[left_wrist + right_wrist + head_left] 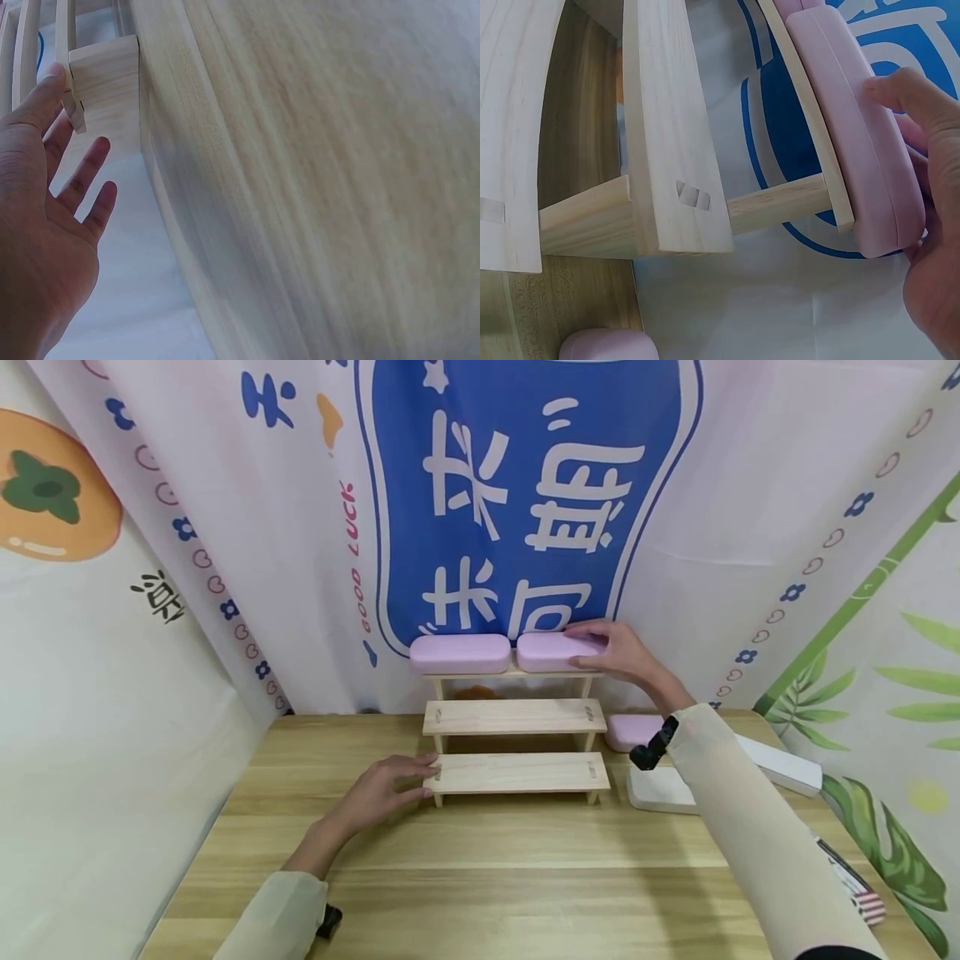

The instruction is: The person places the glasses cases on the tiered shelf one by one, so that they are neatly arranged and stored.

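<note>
A three-tier wooden display stand (517,716) stands at the back of the table. On its top tier two pink oblong cases lie end to end, the left pink case (460,654) and the right pink case (553,652). My right hand (621,652) holds the right case at its outer end, thumb and fingers on opposite sides, as the right wrist view shows. My left hand (45,217) pinches the left end of the lowest tier's plank (66,45) between thumb and index finger. Its other fingers are spread free. Both lower tiers carry nothing.
Right of the stand lie another pink case (632,731), a white case (662,789) and a long white box (783,767). A striped item (862,897) lies at the table's right edge. A printed curtain (750,510) hangs close behind the stand.
</note>
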### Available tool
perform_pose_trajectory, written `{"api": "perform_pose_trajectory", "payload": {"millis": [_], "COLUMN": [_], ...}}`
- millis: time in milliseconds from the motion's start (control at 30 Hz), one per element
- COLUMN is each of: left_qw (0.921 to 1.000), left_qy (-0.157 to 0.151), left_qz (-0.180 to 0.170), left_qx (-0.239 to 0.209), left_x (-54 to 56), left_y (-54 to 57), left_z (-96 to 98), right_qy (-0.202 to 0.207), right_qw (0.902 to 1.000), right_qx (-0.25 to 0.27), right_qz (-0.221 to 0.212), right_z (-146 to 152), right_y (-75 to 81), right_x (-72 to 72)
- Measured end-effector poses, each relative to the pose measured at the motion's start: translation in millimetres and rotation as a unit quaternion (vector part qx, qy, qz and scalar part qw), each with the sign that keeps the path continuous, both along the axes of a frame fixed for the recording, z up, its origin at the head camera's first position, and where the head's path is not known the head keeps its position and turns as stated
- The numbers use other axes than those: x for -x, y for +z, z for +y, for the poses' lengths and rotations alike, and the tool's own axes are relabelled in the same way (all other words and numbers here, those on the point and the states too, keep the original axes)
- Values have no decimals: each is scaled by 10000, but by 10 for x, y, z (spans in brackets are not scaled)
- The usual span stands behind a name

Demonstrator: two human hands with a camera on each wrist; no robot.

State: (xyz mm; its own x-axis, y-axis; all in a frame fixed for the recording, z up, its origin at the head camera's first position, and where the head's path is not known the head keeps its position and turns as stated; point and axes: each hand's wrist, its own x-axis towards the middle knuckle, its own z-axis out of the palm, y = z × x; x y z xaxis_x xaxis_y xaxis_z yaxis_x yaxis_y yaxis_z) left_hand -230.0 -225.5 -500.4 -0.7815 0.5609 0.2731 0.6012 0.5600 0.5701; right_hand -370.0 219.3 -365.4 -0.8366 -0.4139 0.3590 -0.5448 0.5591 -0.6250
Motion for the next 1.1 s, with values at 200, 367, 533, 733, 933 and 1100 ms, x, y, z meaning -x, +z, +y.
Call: {"api": "perform_pose_trajectory", "payload": {"millis": [200,367,533,733,933,1100], "left_qw": [9999,10000,10000,9999,9999,9997], "left_qy": [11,21,28,56,74,122], "left_qz": [-108,-49,-48,-127,-140,-170], "left_qx": [26,40,38,42,29,81], "left_x": [-22,-16,-5,-13,-10,-5], "left_y": [10,13,30,38,36,29], "left_z": [17,19,21,30,34,37], "right_qy": [-139,-216,-292,-276,23,-2], "right_qw": [9997,9991,9981,9983,9993,9999], "right_qx": [138,103,114,184,150,-50], "right_qz": [162,349,527,474,346,159], "right_z": [67,152,256,402,552,655], "right_y": [-32,-6,20,0,-57,-77], "right_x": [-47,-133,-250,-412,-570,-731]}}
